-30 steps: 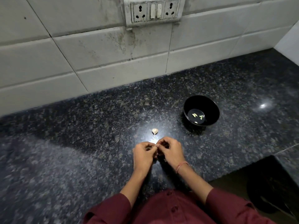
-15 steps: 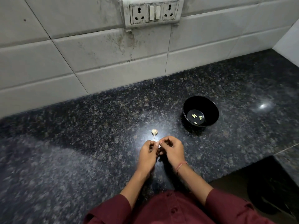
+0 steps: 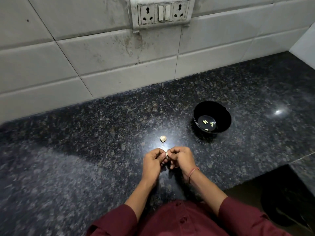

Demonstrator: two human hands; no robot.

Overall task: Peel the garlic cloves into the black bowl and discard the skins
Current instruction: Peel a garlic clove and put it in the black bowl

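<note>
left grip (image 3: 152,163) and right grip (image 3: 182,160) pinch garlic clove (image 3: 167,153) between them, black bowl (image 3: 221,111) apart

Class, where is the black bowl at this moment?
In the head view, the bowl sits on the counter, right of centre, beyond the right hand and right of the loose garlic.

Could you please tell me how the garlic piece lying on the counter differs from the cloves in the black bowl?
The garlic piece looks whitish with a thin stalk; the cloves look pale yellow-green and stalkless. The garlic piece lies alone on the counter; the cloves sit together inside the black bowl. Both are small and lie untouched.
</note>
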